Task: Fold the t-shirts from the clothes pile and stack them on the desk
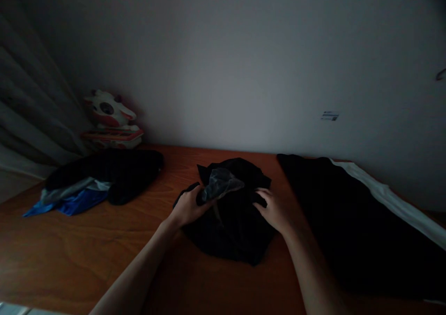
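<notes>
A crumpled black garment (240, 226) lies bunched on the wooden table in front of me. From its upper middle a patch of thin grey-blue fabric (221, 183) shows, edged by a pale seam. At the garment's left side, my left hand (190, 206) is closed on the cloth, its thumb reaching over the folds. My right hand (271, 209) grips the right side with curled fingers; some fingertips are lost in the dark cloth. Dim light hides the garment's exact kind.
To the right a black cloth (348, 222) with a white strip (390, 194) lies flat. Black, grey and blue clothes (121, 173) form a heap at the left. Behind them stands a toy keyboard with a cow figure (113, 120), against the wall (244, 73) beside a curtain (31, 110).
</notes>
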`<state>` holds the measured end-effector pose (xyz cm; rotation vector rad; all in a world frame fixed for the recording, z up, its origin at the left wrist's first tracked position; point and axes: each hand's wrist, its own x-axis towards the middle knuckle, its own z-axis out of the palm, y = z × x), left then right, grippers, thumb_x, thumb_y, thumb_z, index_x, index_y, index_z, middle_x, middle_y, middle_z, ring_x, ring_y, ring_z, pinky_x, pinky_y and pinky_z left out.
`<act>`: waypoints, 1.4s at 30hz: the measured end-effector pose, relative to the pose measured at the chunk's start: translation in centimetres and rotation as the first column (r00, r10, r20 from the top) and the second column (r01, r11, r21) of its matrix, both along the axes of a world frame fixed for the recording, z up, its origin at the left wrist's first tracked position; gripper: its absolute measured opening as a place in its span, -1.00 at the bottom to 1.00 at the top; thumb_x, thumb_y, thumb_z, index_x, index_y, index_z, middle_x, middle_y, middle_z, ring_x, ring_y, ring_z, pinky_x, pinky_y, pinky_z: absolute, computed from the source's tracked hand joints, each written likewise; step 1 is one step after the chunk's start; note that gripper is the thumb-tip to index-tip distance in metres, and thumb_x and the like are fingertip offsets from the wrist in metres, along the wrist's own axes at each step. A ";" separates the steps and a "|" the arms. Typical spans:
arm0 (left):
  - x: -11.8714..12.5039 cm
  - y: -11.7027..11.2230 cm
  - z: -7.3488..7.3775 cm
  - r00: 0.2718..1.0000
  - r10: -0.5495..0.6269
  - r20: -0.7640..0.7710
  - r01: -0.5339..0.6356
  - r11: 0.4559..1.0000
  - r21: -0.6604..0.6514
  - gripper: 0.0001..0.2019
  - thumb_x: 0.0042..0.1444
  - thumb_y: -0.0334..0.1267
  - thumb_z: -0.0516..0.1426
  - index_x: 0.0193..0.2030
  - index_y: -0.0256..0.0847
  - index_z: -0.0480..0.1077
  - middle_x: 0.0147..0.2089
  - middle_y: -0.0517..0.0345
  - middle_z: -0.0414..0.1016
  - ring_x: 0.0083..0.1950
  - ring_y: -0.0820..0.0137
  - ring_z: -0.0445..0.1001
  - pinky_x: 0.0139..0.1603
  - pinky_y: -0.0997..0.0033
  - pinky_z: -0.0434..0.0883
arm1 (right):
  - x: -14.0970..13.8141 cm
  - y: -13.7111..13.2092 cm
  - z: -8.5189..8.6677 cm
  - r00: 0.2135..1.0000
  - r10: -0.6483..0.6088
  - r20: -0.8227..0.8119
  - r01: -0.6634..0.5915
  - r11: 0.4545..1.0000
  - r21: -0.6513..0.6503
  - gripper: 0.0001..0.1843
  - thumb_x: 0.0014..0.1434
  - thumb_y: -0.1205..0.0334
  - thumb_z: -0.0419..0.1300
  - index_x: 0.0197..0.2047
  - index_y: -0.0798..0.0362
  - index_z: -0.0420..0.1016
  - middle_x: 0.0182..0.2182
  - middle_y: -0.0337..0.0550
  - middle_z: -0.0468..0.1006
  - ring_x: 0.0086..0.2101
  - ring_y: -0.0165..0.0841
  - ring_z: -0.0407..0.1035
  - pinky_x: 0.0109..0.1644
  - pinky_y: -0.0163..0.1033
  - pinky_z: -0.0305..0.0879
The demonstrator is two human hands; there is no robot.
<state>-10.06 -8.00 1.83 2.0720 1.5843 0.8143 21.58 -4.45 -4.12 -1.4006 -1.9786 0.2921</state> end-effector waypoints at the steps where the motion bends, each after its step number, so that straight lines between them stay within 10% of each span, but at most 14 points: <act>1: -0.2 -0.1 0.4 0.995 -0.051 0.090 0.057 0.996 -0.072 -0.56 0.15 0.20 0.16 -0.19 -0.16 0.53 -0.32 0.06 0.60 -0.29 0.20 0.59 -0.30 0.32 0.45 | 0.6 0.2 0.2 0.996 -0.092 0.010 0.092 0.995 0.041 -0.65 0.10 0.28 0.19 -0.03 -0.02 0.56 0.05 -0.01 0.55 0.06 -0.14 0.45 0.20 0.01 0.32; 4: -0.5 0.1 1.0 0.927 -0.087 0.364 0.168 0.966 -0.197 -0.43 0.26 0.28 -0.03 -0.24 -0.18 0.54 -0.43 0.06 0.58 -0.43 0.27 0.54 -0.43 0.35 0.41 | 2.0 0.4 0.9 0.902 -0.430 -0.041 0.431 0.887 0.166 -0.60 0.10 0.21 0.17 0.01 0.09 0.55 0.03 0.17 0.51 0.07 0.00 0.39 0.18 0.13 0.28; 7: -0.6 0.9 0.1 0.930 0.075 0.361 -0.081 0.997 0.002 -0.54 0.24 0.18 0.07 -0.14 -0.19 0.53 -0.23 -0.04 0.65 -0.26 0.21 0.60 -0.24 0.24 0.50 | 1.7 0.0 1.6 0.847 -0.506 -0.161 0.522 0.850 0.074 -0.52 0.19 0.03 0.13 0.07 0.15 0.50 -0.07 0.20 0.57 -0.04 0.00 0.46 0.07 0.09 0.36; 12: -0.8 1.6 -2.2 0.997 0.028 -0.071 -0.017 0.987 0.158 -0.51 0.19 -0.01 0.16 0.23 -0.06 0.41 0.27 -0.09 0.48 0.29 -0.01 0.40 0.29 -0.20 0.24 | -1.6 -1.6 2.1 0.950 -0.300 -0.090 0.290 0.951 -0.109 -0.20 0.08 -0.33 0.25 0.19 0.10 0.44 0.00 0.18 0.59 0.01 0.02 0.50 0.12 0.10 0.37; 16: -0.9 1.3 -2.1 0.977 -0.037 -0.210 0.053 0.996 0.069 -0.49 0.25 0.04 0.09 0.27 -0.09 0.39 0.18 -0.12 0.54 0.23 -0.06 0.43 0.24 -0.23 0.24 | -2.6 -2.3 1.5 1.000 -0.025 0.004 0.025 0.999 -0.027 -0.10 -0.05 -0.17 0.42 0.30 0.02 0.34 0.21 0.15 0.46 0.20 0.05 0.35 0.27 0.18 0.25; 23: -0.8 1.0 -1.1 0.949 -0.256 -0.182 0.268 0.962 0.044 -0.68 0.26 0.04 0.08 -0.17 -0.12 0.53 -0.15 -0.03 0.60 -0.12 0.18 0.56 -0.07 0.25 0.41 | 0.1 -0.9 0.9 0.985 0.102 -0.137 -0.123 0.980 -0.158 -0.41 0.15 0.25 0.21 0.26 -0.02 0.38 0.16 -0.01 0.54 0.15 -0.18 0.43 0.26 0.03 0.31; 28: -2.9 1.2 0.0 0.966 0.207 0.152 -0.223 0.970 0.094 -0.65 0.14 0.12 0.12 -0.46 -0.10 0.40 -0.50 0.19 0.40 -0.45 0.34 0.37 -0.40 0.39 0.23 | 2.6 0.1 1.0 0.974 -0.207 -0.087 0.204 0.978 -0.044 -0.50 0.13 0.33 0.10 0.15 0.01 0.48 0.01 0.03 0.61 0.00 -0.12 0.50 0.16 0.04 0.36; 31: -4.7 1.7 0.3 0.697 0.433 0.572 -0.569 0.819 0.073 -0.63 0.06 0.11 0.16 -0.54 -0.11 0.28 -0.58 0.27 0.21 -0.51 0.40 0.22 -0.47 0.42 0.15 | 3.7 0.6 0.9 0.873 -0.449 -0.191 0.479 0.862 0.163 -0.53 0.14 0.24 0.08 0.11 0.14 0.48 0.00 0.20 0.55 0.01 -0.04 0.44 0.17 0.09 0.31; 35: -5.8 2.1 0.2 0.512 0.412 0.753 -0.611 0.791 -0.018 -0.57 0.04 0.12 0.11 -0.64 -0.10 0.15 -0.61 0.23 0.19 -0.50 0.37 0.25 -0.45 0.39 0.23 | 3.6 0.7 0.9 0.792 -0.540 -0.284 0.589 0.799 0.122 -0.49 0.19 -0.02 0.08 0.05 0.17 0.49 -0.14 0.19 0.57 -0.14 -0.05 0.45 0.07 0.09 0.34; 42: -3.3 1.8 -0.9 0.949 0.221 0.226 -0.245 0.965 0.088 -0.49 0.02 0.24 0.19 -0.10 -0.14 0.47 -0.09 -0.02 0.61 -0.01 0.07 0.53 0.07 0.15 0.43 | -0.7 -1.2 0.9 0.914 -0.402 0.052 0.403 0.915 0.005 -0.05 0.04 -0.42 0.23 0.26 0.14 0.35 0.12 0.32 0.46 0.11 0.13 0.37 0.16 0.17 0.25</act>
